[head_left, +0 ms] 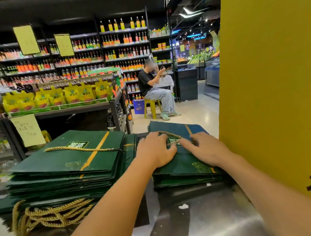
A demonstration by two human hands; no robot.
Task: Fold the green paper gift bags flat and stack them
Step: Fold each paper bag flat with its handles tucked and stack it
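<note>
A short stack of flat dark green gift bags (185, 165) lies on the steel counter at centre right. Both my hands press down on its top bag. My left hand (155, 150) lies flat with fingers spread, and my right hand (204, 147) lies flat beside it, fingers pointing left over the gold rope handle (170, 134). A taller pile of flat green bags (67, 166) stands to the left, with gold rope handles (48, 215) hanging from its near side.
The steel counter (205, 221) runs under both piles. A tall yellow panel (277, 80) stands close on the right. Behind are shop shelves (62, 61) of bottles and yellow packets, and a person sitting on a yellow stool (152, 106) in the aisle.
</note>
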